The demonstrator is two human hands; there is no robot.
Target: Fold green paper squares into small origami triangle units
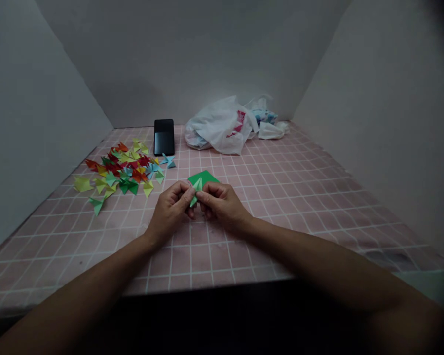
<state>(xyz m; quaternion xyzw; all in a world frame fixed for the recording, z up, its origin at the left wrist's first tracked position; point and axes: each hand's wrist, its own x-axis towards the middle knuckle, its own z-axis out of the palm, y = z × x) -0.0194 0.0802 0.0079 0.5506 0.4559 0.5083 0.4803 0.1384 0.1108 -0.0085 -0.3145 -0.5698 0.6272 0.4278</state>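
Note:
Between my two hands is a small light green folded paper (197, 185), pointed at its top and bottom ends. My left hand (175, 201) pinches it from the left with thumb and fingers. From the right, my right hand (222, 201) pinches the same piece, its thumb pressed near the middle. Just behind the hands lies a darker green paper sheet (207, 175) on the table, partly covered by my fingers. To the left of my left hand spreads a pile of folded paper pieces (128, 167) in red, orange, yellow, green and blue.
A black phone (164, 138) lies at the back, behind the paper pile. White plastic bags (222, 125) with pink print sit against the back wall, beside crumpled white and blue packaging (266, 121). The pink checked tablecloth (303, 197) runs between pale side walls.

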